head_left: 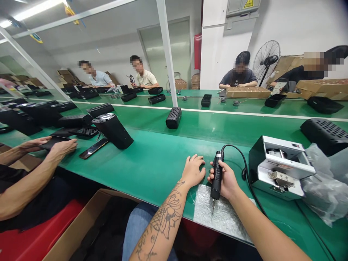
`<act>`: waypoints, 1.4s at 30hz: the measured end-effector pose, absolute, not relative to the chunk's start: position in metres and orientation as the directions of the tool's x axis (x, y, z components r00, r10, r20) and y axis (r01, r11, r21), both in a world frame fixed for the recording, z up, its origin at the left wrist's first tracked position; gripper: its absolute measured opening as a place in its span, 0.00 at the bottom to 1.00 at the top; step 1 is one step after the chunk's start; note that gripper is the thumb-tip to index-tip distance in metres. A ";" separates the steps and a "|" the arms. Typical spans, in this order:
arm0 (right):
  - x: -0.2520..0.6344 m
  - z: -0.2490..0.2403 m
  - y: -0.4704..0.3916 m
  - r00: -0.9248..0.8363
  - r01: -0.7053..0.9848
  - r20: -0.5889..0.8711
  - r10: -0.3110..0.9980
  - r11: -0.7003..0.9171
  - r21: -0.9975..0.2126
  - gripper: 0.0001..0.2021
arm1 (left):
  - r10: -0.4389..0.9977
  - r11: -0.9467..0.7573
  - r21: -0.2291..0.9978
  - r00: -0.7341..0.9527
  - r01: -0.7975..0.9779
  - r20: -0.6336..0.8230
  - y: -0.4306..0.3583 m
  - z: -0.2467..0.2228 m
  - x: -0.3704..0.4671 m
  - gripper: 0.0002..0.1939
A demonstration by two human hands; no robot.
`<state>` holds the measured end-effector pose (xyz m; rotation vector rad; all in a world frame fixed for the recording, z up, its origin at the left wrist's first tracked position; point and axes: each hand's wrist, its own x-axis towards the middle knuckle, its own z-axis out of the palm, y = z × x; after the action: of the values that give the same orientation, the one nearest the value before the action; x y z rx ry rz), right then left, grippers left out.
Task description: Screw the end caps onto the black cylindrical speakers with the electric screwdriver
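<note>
My right hand (pixel 227 181) is wrapped round a black electric screwdriver (pixel 216 175), its bit pointing down over a sheet of bubble wrap (pixel 202 206). From the tool's top a black cord loops off to the right. My left hand (pixel 193 170) lies on the green worktable (pixel 152 156) just left of the screwdriver, fingers spread and holding nothing. Right of my right hand stands a silver and black screw feeder (pixel 282 166). Beyond my hands a black perforated housing (pixel 174 117) rests on the green surface.
A co-worker's hands (pixel 63 146) hold a black part at the left. Near them are a phone (pixel 94 148) and a tilted black housing (pixel 114 130). Clear plastic bags (pixel 323 188) lie beside the feeder. An open cardboard box (pixel 78 224) sits below the table's edge.
</note>
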<state>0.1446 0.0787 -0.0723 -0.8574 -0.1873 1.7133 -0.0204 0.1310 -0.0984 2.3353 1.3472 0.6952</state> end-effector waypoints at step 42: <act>0.144 -0.074 0.078 -0.069 -0.769 -0.439 0.896 -0.328 -0.548 0.14 | 0.875 -0.478 0.521 0.432 0.707 0.217 0.130 -0.094 -0.020 0.17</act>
<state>0.1436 0.0778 -0.0737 -0.8669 -0.2005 1.7018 -0.0200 0.1296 -0.0940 2.3379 1.3526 0.6635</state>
